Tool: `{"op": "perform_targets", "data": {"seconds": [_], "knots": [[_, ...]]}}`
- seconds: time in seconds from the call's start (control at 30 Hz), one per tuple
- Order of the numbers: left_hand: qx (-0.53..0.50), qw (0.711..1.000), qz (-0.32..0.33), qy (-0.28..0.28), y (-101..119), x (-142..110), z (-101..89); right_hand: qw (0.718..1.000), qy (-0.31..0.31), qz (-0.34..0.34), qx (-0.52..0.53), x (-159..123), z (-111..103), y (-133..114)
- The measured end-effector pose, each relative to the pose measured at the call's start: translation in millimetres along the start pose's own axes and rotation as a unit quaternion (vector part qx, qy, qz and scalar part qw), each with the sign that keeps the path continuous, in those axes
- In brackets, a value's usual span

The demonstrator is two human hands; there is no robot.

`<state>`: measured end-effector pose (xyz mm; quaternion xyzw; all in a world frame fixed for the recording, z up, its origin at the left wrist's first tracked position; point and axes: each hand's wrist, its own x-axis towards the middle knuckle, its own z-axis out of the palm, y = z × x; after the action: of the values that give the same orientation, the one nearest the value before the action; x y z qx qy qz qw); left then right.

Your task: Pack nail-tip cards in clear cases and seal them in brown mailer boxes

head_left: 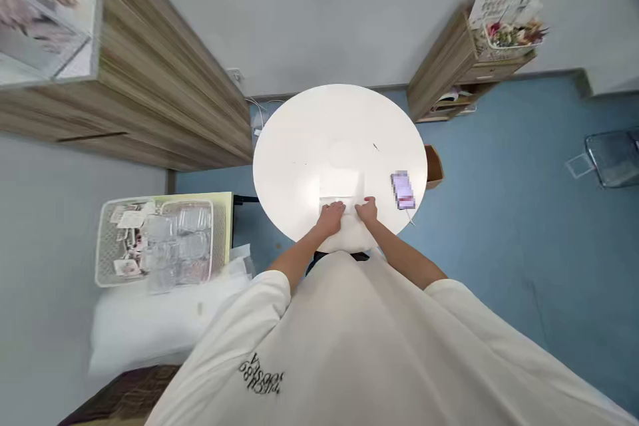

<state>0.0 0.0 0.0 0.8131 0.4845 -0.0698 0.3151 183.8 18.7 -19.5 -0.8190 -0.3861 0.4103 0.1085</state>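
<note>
Round white tabletop (299, 146) fills the middle of the view, and at its near edge both hands lie side by side, palms down, fingers loosely together — neither visibly pinches anything. The left hand (330, 218) and the right hand (368, 210) rest on a flat white sheet (338, 186), perhaps paper or cloth; white on white, its edges are hard to make out. Just to the right lies a phone (403, 190) with a blurred screen, a thin white cable (411, 216) running from it past the table's edge. Beyond the rim are a cardboard box (434, 166), a wire basket (160, 239) of clear plastic packets on the left, and wood-grain cabinets (150, 86) — all above a blue floor (499, 226).
</note>
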Motion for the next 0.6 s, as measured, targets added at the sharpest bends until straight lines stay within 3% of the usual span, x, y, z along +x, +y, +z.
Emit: {"op": "perform_targets", "data": {"seconds": [0.2, 0.37, 0.5, 0.6], "knots": [[-0.073, 0.997, -0.024, 0.017, -4, 0, -5.5, 0.991, -0.057, -0.117, -0.036, -13, 14, -19], [-0.188, 0.981, -0.037, 0.04, -10, -3, -4.6, 0.983, -0.103, -0.147, -0.028, -16, 22, -18], [-0.229, 0.965, -0.063, 0.11, -15, -10, -1.4, 0.978, -0.097, -0.182, -0.034, -20, 24, -13], [-0.211, 0.954, -0.127, 0.17, -19, -14, 1.7, 0.967, -0.098, -0.223, -0.072, -25, 26, -10]]}}
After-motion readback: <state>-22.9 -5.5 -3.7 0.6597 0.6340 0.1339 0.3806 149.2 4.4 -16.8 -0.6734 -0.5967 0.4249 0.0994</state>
